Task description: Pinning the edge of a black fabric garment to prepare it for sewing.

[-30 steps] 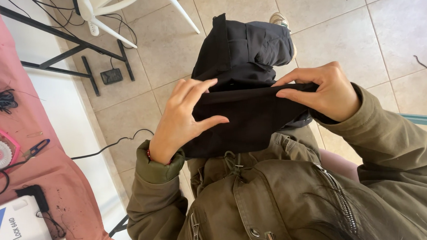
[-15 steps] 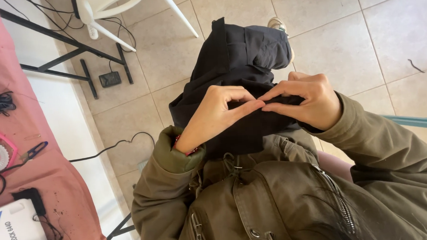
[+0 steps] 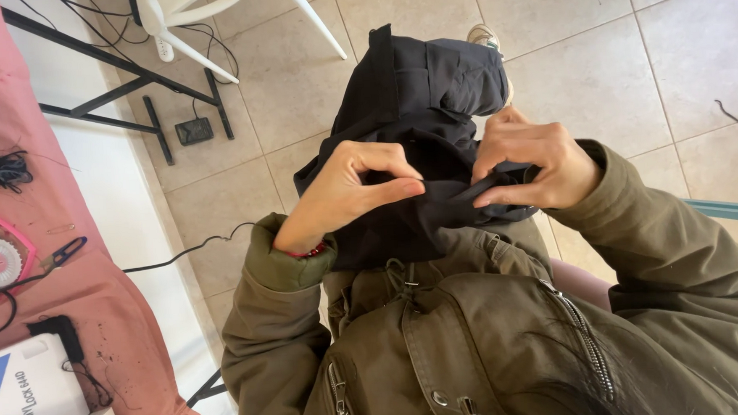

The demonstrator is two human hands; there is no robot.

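Black garment (image 3: 418,104) edge now pinched by fingers of both hands, L (image 3: 347,192) & R (image 3: 531,161), drawn slightly apart.

Beige tiled floor (image 3: 681,65), white chair (image 3: 207,14), pink-covered table (image 3: 69,274) at left.

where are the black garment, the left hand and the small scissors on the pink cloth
black garment (image 3: 430,86): head view, upper folded part
left hand (image 3: 347,192): head view, back of hand
small scissors (image 3: 66,249): head view, handles

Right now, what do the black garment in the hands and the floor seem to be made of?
Black garment: apparently woven cloth, matte; it folds softly and shows seams. Floor: probably ceramic tile, beige with slight sheen; grout lines divide it into squares.
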